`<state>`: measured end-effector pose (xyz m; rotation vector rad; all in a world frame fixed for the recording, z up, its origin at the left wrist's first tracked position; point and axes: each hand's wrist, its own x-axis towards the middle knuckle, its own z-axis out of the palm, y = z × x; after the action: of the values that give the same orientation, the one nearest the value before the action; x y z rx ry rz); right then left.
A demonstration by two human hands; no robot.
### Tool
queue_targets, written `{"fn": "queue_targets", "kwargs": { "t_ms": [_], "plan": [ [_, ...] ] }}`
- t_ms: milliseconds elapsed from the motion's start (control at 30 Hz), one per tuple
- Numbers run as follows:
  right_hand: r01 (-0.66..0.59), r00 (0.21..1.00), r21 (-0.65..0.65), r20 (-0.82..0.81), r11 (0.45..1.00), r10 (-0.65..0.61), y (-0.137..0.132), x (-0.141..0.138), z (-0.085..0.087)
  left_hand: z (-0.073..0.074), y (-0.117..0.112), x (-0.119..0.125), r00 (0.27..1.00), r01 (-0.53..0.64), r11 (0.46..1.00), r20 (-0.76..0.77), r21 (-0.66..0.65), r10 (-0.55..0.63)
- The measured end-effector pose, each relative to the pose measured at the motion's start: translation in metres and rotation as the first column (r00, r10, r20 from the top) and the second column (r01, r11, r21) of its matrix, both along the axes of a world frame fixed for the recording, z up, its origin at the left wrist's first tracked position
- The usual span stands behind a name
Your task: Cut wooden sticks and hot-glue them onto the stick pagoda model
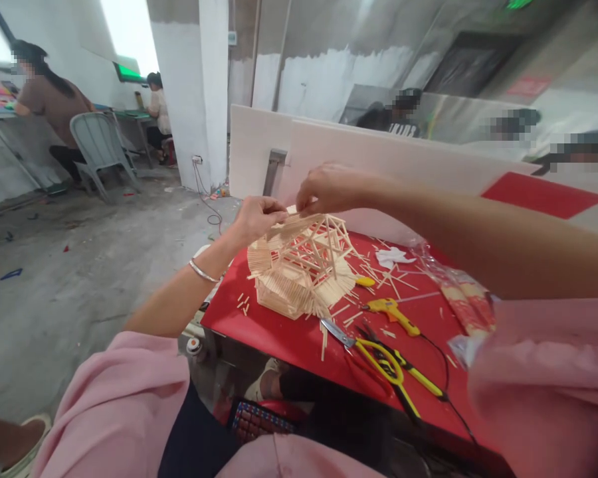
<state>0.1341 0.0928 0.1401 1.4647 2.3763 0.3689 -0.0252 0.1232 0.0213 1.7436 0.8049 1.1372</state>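
A model built of thin wooden sticks (299, 265) stands on the red table (289, 338), with an open lattice on its right side and fanned rows of sticks around it. At its top edge, my left hand (260, 218) is closed in a pinch. My right hand (323, 189) is pinched too, just right of the left and slightly higher. Between the fingertips a pale bit shows; whether it is a loose stick or part of the model I cannot tell. Loose sticks (393, 279) lie right of the model.
Scissors (373, 355), pliers (371, 375) and a yellow glue gun (391, 313) with a black cord lie on the table's right. A crumpled white tissue (393, 257) and plastic-wrapped packs (466, 299) lie farther back. A white board (379, 149) stands behind. Other people sit beyond.
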Motion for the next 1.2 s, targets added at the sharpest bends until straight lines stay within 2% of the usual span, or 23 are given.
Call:
{"fn": "queue_targets", "kwargs": {
  "t_ms": [67, 200, 333, 467, 667, 867, 1200],
  "plan": [
    [0.036, 0.999, -0.062, -0.025, 0.997, -0.037, 0.005, -0.001, -0.002, -0.009, 0.006, -0.003, 1.0, -0.029, 0.999, -0.004, 0.032, 0.029],
    [0.148, 0.985, -0.115, -0.067, 0.982, -0.157, 0.009, -0.001, -0.003, -0.025, 0.014, -0.013, 0.985, -0.17, 0.98, 0.026, 0.102, 0.169],
    [0.181, 0.978, -0.138, -0.079, 0.974, -0.193, 0.011, -0.001, -0.003, -0.033, 0.012, -0.021, 0.99, -0.123, 0.991, 0.058, -0.055, 0.127],
    [0.198, 0.967, -0.177, -0.128, 0.964, -0.222, 0.014, 0.004, -0.005, -0.034, 0.005, -0.023, 0.996, -0.073, 0.986, 0.041, -0.148, 0.08],
    [0.197, 0.952, -0.225, -0.189, 0.954, -0.241, 0.018, 0.013, -0.009, -0.036, 0.004, -0.022, 0.997, -0.061, 0.979, 0.028, -0.195, 0.067],
    [0.19, 0.953, -0.206, -0.194, 0.96, -0.231, 0.015, 0.011, -0.009, -0.04, 0.004, -0.024, 0.996, -0.008, 0.97, 0.089, -0.242, 0.03],
    [0.129, 0.965, -0.204, -0.198, 0.97, -0.17, 0.013, 0.01, -0.009, -0.042, 0.003, -0.023, 0.993, -0.024, 0.969, 0.108, -0.244, 0.052]
  ]
}}
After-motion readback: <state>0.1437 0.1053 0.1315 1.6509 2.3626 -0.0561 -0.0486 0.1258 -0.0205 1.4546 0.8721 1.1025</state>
